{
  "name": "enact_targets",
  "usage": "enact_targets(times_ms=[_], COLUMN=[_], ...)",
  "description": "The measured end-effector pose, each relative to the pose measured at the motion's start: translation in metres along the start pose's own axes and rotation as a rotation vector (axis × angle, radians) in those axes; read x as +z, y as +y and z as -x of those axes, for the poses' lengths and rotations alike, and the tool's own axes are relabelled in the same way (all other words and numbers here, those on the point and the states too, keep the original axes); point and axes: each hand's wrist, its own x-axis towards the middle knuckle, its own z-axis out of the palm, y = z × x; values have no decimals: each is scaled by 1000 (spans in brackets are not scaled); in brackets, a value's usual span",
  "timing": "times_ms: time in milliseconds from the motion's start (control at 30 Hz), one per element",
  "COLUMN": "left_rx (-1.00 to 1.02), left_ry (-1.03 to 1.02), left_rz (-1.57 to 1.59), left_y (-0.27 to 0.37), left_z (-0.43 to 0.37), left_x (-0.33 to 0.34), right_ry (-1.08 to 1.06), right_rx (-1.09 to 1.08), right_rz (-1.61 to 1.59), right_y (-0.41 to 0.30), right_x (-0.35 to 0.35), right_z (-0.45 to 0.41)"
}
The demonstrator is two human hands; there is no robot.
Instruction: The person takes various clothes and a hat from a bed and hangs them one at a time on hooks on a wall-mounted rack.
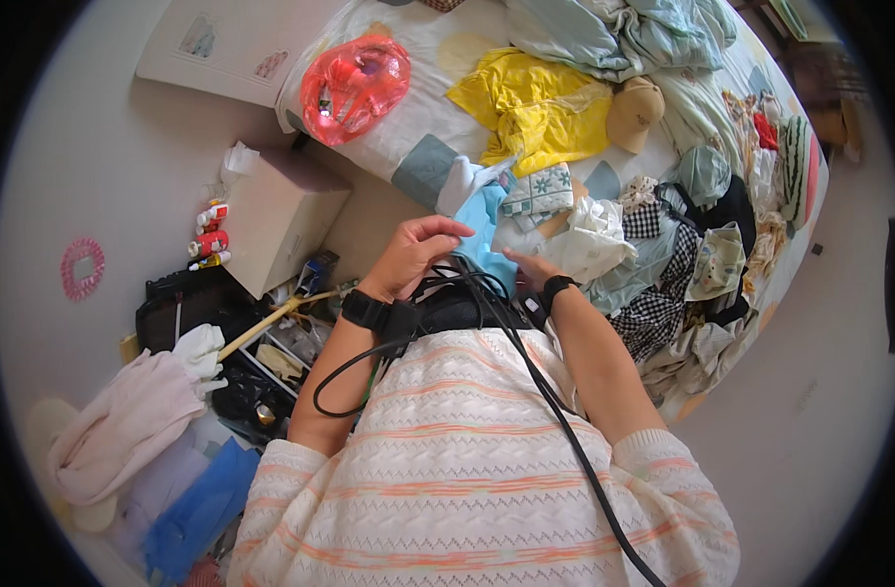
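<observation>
A light-blue cloth garment [479, 220] lies between my hands, running from the bed's near edge down to my lap. At its left edge my left hand [421, 253] has thumb and fingertips closed on the fabric. My right hand [533, 268] is at the garment's right side, a fingertip against its edge; its grip is partly hidden. A pale folded cloth [460, 182] adjoins the garment's far end. Just beyond is a quilted cloth with green flowers [541, 189]. A crumpled white plastic bag [592, 236] lies to the right of my right hand.
On the bed [471, 53] are a yellow garment [539, 110], a tan cap [636, 114], a red plastic bag [355, 88] and a checkered clothing heap [649, 315]. A white cabinet [278, 220] stands left, near a wooden pole [260, 330]. Black cables [543, 381] cross my front.
</observation>
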Motion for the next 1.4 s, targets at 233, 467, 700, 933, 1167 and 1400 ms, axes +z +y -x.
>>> enact_targets(times_ms=[233, 467, 700, 933, 1167, 1400], left_rx=[168, 313, 383, 194, 274, 284], left_ry=[-12, 241, 331, 125, 68, 106], left_rz=[222, 236, 212, 128, 160, 101], left_y=[40, 64, 51, 44, 33, 42], left_z=[13, 21, 21, 21, 24, 33], left_x=[39, 37, 39, 44, 28, 19], right_ry=[-321, 219, 310, 295, 265, -88], right_rx=[133, -335, -1011, -978, -1153, -1360], right_rz=[-703, -678, -426, 561, 555, 767], right_y=[19, -47, -152, -155, -138, -129], right_x=[-54, -113, -63, 17, 78, 102], right_z=[-48, -8, 164, 194, 198, 201])
